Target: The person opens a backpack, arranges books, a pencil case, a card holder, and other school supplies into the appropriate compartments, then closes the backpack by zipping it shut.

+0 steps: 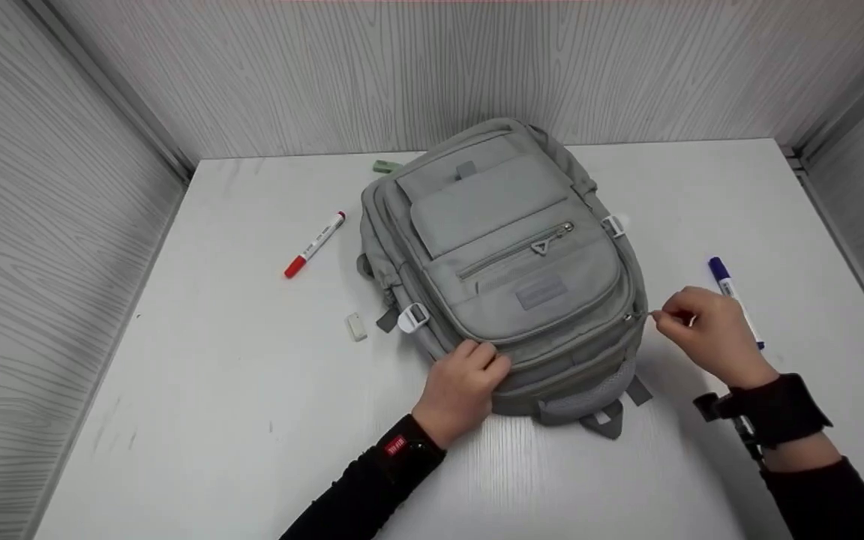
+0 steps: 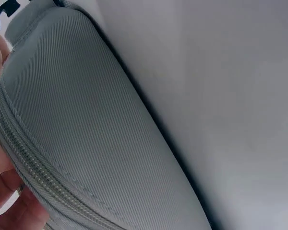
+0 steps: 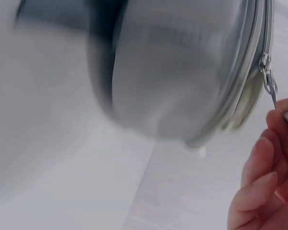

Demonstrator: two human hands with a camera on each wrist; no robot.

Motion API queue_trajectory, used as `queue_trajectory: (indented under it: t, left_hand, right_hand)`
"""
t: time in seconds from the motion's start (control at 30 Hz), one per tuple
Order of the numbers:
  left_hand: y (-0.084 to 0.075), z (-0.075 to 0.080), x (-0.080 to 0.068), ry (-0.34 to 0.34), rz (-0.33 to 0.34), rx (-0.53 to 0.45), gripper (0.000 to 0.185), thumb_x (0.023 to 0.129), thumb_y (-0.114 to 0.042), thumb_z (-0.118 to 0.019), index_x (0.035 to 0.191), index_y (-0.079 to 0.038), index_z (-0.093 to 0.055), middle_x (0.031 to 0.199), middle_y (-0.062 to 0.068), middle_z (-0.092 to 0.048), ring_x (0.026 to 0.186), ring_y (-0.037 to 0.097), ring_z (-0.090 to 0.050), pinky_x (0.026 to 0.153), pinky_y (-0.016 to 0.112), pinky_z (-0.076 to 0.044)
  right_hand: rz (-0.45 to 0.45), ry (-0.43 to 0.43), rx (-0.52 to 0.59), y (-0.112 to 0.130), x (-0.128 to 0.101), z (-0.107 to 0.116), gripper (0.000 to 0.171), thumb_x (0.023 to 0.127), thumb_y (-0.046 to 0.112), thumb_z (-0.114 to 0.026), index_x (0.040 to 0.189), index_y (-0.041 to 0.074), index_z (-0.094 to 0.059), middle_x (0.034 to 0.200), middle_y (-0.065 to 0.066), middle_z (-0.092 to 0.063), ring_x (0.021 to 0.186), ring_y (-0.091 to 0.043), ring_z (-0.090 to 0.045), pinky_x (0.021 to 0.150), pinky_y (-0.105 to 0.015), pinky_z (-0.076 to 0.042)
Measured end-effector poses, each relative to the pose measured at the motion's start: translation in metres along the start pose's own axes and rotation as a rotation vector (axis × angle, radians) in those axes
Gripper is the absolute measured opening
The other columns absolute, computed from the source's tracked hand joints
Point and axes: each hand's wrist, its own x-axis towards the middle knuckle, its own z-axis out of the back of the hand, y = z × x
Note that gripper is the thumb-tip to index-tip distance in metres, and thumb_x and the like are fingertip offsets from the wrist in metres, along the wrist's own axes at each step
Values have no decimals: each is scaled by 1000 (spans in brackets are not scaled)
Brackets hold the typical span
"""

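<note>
A grey backpack (image 1: 499,214) lies on its back on the white table, its top handle (image 1: 586,401) toward the person. My left hand (image 1: 462,386) grips the near left edge of the bag with bent fingers. In the left wrist view, fingers (image 2: 14,203) lie along a zipper (image 2: 43,179) that curves round the ribbed grey fabric. On the bag's right side, my right hand (image 1: 713,334) pinches a zipper pull between thumb and forefinger. The right wrist view shows the metal slider (image 3: 266,69) just above these fingertips, with the pull (image 3: 273,98) stretched toward them.
A red marker (image 1: 315,244) and a small white block (image 1: 355,327) lie left of the bag. A green block (image 1: 385,166) sits partly behind it. Beside the right hand lies a blue marker (image 1: 736,300). Grey wood-grain panels (image 1: 372,75) border the table.
</note>
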Motion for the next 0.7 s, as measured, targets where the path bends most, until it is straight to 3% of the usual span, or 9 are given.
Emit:
queue_trajectory:
  t: [0.2, 0.43, 0.7]
  left_hand:
    - [20, 8, -8, 64, 8, -39, 36, 57, 10, -62, 82, -16, -61, 82, -1, -57, 78, 17, -56, 56, 24, -52]
    - [49, 15, -14, 163, 2, -107, 38, 61, 16, -58, 84, -14, -56, 88, 1, -55, 83, 18, -56, 58, 26, -51]
    - [80, 25, -17, 266, 163, -131, 38, 67, 20, -59, 90, -11, -58, 92, 3, -56, 84, 19, -56, 57, 29, -50]
  right_hand:
    - [-26, 57, -55, -6, 10, -1, 16, 81, -3, -71, 70, 7, -67, 69, -2, -61, 66, 4, -43, 60, -11, -34]
    - [-24, 55, -90, -3, 12, -9, 15, 80, -3, -70, 69, 6, -67, 67, -2, -60, 63, 2, -42, 58, -14, -35]
    - [24, 143, -28, 27, -4, -23, 27, 76, -5, -68, 61, 14, -56, 61, 8, -47, 58, 0, -37, 54, -19, -33]
